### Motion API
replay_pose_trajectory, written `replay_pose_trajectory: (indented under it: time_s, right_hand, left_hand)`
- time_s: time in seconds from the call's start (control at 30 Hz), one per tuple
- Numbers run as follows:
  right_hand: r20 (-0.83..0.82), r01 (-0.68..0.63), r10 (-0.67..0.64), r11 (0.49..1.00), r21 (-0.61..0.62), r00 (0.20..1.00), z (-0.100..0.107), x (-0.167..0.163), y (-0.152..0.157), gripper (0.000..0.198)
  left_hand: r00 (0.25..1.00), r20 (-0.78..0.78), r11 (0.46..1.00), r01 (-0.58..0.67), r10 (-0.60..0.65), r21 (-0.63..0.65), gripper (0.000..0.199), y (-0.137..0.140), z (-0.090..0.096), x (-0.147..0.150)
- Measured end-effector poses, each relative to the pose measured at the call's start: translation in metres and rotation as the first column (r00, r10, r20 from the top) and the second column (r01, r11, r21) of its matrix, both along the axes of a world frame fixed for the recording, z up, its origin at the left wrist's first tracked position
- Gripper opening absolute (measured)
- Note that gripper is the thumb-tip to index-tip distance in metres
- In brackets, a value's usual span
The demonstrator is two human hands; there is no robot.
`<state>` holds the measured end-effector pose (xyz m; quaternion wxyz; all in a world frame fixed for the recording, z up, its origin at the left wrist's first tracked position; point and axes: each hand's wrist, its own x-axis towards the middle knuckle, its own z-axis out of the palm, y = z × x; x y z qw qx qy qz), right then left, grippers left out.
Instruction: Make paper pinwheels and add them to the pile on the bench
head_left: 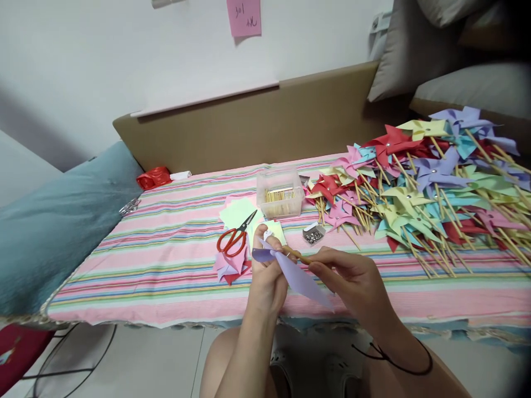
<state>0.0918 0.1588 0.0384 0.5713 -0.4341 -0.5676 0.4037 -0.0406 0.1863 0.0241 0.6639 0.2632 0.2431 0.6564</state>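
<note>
Low over the front of the striped cloth, my left hand grips a lilac paper pinwheel near its centre. A thin pin shows behind the paper. My right hand pinches a wooden stick, whose far end meets the pin at the back of the pinwheel; whether the pin is in the stick I cannot tell. Left of my hands, red-handled scissors lie on coloured paper squares. A small box of metal pins sits just beyond my right hand.
A clear plastic box of wooden sticks stands behind the pins. Finished pinwheels are heaped at the right. A red plastic bag lies at the far left, beside a blue cushion. The sofa backrest borders the striped cloth.
</note>
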Motion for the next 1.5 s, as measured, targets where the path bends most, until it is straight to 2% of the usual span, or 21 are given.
replay_pose_trajectory:
  time_s: [0.3, 0.43, 0.57, 0.8, 1.0, 1.3, 1.5]
  right_hand:
    - [-0.012, 0.008, -0.007, 1.000, 0.014, 1.000, 0.000, 0.000, 0.000, 0.007]
    - [0.035, 0.024, -0.026, 0.997, 0.070, 0.999, -0.003, 0.002, 0.000, 0.008]
    - [0.084, 0.010, -0.023, 0.988, 0.151, 0.996, -0.002, 0.005, 0.001, 0.011]
    - [0.236, -0.054, -0.042, 0.921, 0.385, 0.971, -0.003, 0.009, 0.002, 0.031]
    - [0.271, -0.089, -0.057, 0.862, 0.500, 0.961, -0.004, 0.010, 0.003, 0.039]
    - [0.288, -0.140, -0.018, 0.845, 0.516, 0.958, -0.006, 0.011, 0.003, 0.039]
    - [0.301, -0.143, -0.021, 0.847, 0.512, 0.953, -0.005, 0.008, 0.003, 0.040]
  left_hand:
    - [0.999, 0.025, 0.999, -0.029, 0.029, -0.015, 0.061, 0.001, 0.000, 0.003]
    - [0.999, -0.011, 0.999, -0.047, 0.047, 0.018, 0.057, 0.001, -0.002, 0.001]
    - [0.998, -0.055, 0.997, -0.033, 0.037, 0.073, 0.060, 0.002, -0.002, -0.002]
    - [0.991, -0.119, 0.986, -0.037, 0.057, 0.163, 0.062, 0.009, -0.003, -0.006]
    - [0.990, -0.140, 0.979, 0.003, 0.026, 0.205, 0.070, 0.008, -0.003, -0.011]
    - [0.995, -0.102, 0.977, 0.021, 0.001, 0.213, 0.062, 0.007, -0.004, -0.011]
    - [0.995, -0.095, 0.981, -0.017, 0.036, 0.191, 0.069, 0.007, -0.001, -0.008]
